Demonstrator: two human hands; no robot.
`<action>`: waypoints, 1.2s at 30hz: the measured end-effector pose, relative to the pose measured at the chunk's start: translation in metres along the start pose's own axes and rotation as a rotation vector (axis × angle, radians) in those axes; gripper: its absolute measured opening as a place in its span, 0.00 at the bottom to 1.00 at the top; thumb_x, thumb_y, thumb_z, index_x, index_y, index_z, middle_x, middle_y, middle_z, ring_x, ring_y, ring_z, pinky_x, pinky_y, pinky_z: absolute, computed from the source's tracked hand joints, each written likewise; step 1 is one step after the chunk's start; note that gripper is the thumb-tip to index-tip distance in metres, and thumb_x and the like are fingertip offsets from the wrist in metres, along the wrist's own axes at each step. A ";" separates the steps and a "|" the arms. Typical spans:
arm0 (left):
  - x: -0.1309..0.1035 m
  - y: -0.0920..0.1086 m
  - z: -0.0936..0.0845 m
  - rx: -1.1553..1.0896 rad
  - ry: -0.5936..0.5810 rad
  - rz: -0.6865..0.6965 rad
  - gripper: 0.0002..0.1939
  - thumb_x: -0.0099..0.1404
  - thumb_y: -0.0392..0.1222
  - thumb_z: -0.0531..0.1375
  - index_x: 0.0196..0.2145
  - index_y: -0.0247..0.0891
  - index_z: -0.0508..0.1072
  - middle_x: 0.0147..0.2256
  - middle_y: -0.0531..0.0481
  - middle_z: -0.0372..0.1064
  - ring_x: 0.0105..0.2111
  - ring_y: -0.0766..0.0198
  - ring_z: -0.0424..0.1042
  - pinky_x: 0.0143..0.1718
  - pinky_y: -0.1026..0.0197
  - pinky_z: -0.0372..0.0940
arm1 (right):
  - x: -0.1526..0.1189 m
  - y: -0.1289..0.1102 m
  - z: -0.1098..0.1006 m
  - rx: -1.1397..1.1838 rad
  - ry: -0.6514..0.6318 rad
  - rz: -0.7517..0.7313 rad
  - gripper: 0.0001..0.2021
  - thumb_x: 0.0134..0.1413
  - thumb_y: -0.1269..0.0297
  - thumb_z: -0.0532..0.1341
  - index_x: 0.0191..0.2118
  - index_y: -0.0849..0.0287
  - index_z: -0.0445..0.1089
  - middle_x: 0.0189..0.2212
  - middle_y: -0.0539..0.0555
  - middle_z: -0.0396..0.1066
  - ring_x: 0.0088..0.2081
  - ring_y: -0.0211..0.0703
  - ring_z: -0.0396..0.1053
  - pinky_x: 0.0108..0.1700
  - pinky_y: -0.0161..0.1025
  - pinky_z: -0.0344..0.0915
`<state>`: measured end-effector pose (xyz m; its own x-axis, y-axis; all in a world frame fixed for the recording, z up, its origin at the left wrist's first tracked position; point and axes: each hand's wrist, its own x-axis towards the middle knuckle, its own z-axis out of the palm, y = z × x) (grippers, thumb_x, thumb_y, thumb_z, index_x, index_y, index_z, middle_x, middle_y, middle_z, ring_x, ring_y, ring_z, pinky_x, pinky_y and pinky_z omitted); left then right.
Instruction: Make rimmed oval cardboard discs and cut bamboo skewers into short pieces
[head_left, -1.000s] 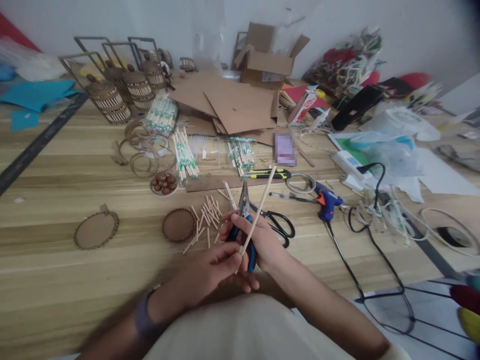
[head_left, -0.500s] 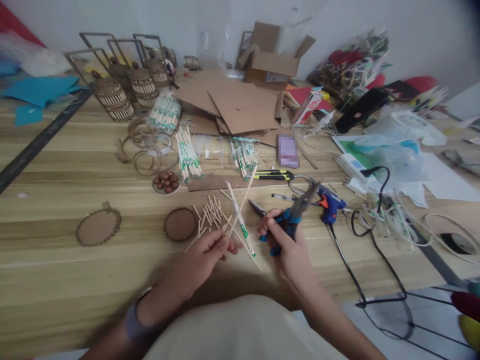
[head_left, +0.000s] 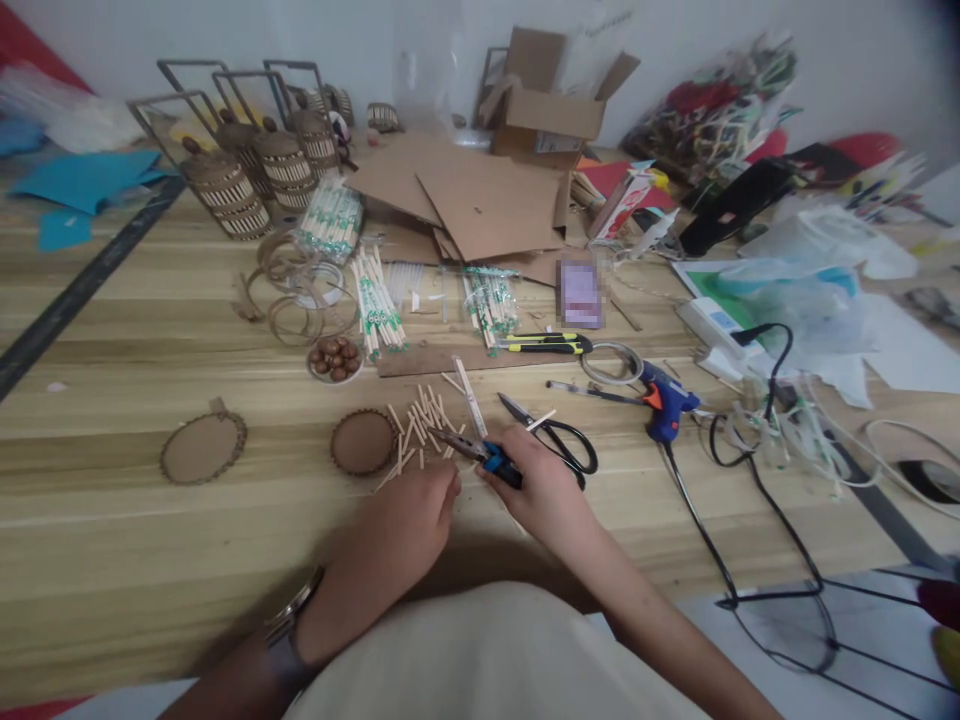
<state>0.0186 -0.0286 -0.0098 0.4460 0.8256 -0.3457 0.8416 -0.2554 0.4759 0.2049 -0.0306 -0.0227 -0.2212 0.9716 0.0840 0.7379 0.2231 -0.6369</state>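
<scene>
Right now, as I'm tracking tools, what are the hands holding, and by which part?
The right hand grips pliers by their blue handles; whether the left hand holds anything cannot be told.

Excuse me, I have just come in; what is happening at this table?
A person works at a wooden table. The right hand grips blue-handled pliers, tips over a pile of short sticks. The left hand is curled close by; what it holds, if anything, is hidden. Black-handled scissors lie by the right hand, and a round brown piece sits beside the sticks.
</scene>
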 end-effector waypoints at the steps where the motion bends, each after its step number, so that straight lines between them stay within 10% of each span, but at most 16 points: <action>1: 0.000 0.001 -0.001 0.036 0.011 0.010 0.13 0.73 0.35 0.48 0.39 0.36 0.72 0.37 0.40 0.78 0.39 0.50 0.78 0.39 0.53 0.67 | 0.000 -0.001 0.000 -0.015 0.002 0.006 0.09 0.54 0.74 0.63 0.41 0.57 0.71 0.36 0.55 0.74 0.40 0.49 0.73 0.41 0.41 0.68; 36: 0.004 0.006 -0.009 0.421 0.176 0.058 0.14 0.69 0.26 0.49 0.39 0.34 0.74 0.34 0.39 0.78 0.35 0.50 0.78 0.38 0.53 0.65 | 0.013 -0.023 0.010 -0.340 -0.007 0.162 0.05 0.57 0.68 0.64 0.40 0.58 0.69 0.39 0.59 0.72 0.40 0.54 0.72 0.37 0.41 0.63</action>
<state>0.0223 -0.0225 -0.0013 0.4681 0.8676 -0.1682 0.8835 -0.4558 0.1077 0.1787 -0.0238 -0.0142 -0.0875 0.9962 -0.0035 0.9332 0.0808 -0.3502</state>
